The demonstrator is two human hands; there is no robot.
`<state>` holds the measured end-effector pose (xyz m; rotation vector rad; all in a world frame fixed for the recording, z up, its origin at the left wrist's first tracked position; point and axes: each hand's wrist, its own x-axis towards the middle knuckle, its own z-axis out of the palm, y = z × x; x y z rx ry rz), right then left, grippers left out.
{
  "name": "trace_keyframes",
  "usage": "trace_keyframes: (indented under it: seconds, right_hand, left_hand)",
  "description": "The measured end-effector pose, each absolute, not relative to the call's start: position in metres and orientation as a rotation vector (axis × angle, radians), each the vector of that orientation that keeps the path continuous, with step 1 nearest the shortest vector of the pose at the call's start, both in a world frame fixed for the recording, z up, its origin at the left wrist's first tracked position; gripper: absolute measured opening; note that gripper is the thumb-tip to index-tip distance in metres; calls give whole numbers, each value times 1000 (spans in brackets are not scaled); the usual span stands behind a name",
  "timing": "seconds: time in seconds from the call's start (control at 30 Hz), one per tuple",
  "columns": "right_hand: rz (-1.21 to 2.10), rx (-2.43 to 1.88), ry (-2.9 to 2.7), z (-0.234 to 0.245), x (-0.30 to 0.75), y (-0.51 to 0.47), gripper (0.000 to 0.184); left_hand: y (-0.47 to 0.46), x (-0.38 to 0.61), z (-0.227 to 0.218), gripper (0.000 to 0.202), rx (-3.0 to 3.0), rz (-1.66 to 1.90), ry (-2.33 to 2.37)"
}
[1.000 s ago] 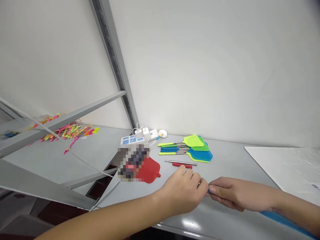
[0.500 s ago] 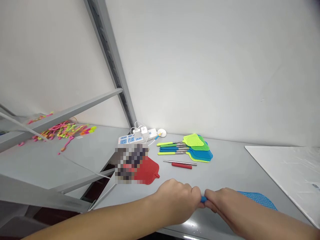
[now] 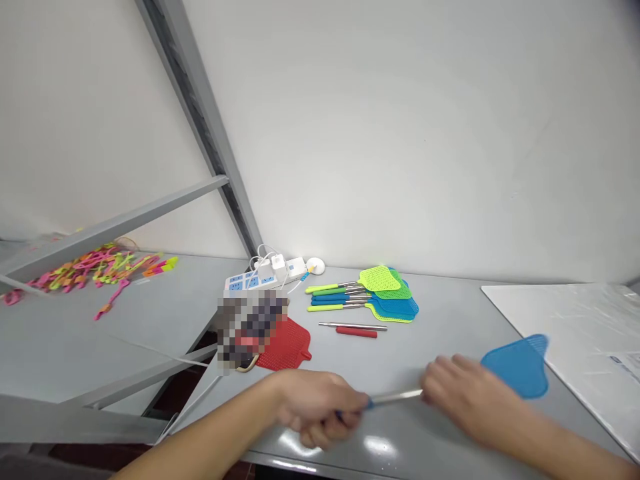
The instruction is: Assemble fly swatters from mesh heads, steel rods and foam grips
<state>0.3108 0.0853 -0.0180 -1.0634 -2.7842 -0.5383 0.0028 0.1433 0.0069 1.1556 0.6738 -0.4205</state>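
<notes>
Both my hands grip one blue fly swatter (image 3: pixel 520 368) above the front of the grey table. My left hand (image 3: pixel 320 403) is closed round its blue handle, most of which is hidden in the fingers. A length of bare metal rod shows between the hands. My right hand (image 3: pixel 463 397), slightly blurred, is closed on the swatter near the rod's other end, with the blue mesh head sticking out beyond it to the right. Past my hands lie a red grip (image 3: pixel 357 332), a loose metal rod (image 3: pixel 353 326) and a red swatter head (image 3: pixel 285 347).
Several green, yellow and blue fly swatters (image 3: pixel 393 307) lie stacked at the back. A power strip (image 3: pixel 260 277) with white plugs stands by the grey metal post (image 3: pixel 210 120). At right lies a white board (image 3: pixel 575 333); pink and yellow pieces (image 3: pixel 90 270) lie at left.
My hands have moved apart, and bare metal rod now shows between them. The blue mesh head has come further into view beyond my right hand. The view has shifted slightly.
</notes>
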Motion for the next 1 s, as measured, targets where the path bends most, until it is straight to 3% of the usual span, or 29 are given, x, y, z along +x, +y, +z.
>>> trace_keyframes:
  seconds: [0.13,0.3,0.37,0.67,0.77,1.0]
  right_hand:
    - [-686,-1391,-2540,-26,375,111,18]
    - [-712,-1389,-2558,-47,358,118,20]
    - [-698,-1360,-2542,-58,340,118,28]
    - [-489,-1410,-2322,-108,333,117,37]
    - [-430,-1417,-2314,-109,333,118,35]
    - [-354,-1400,-2300,-105,328,121,32]
  left_hand:
    - [148,-17,-6,53,1769,-80,1003]
    - [143,17,-32,26,2581,116,1139]
    - [147,32,-44,25,2766,127,1136]
    - [167,45,-58,35,2943,254,1119]
    - [173,46,-60,29,2911,328,1201]
    - [186,47,-67,37,2817,417,1333]
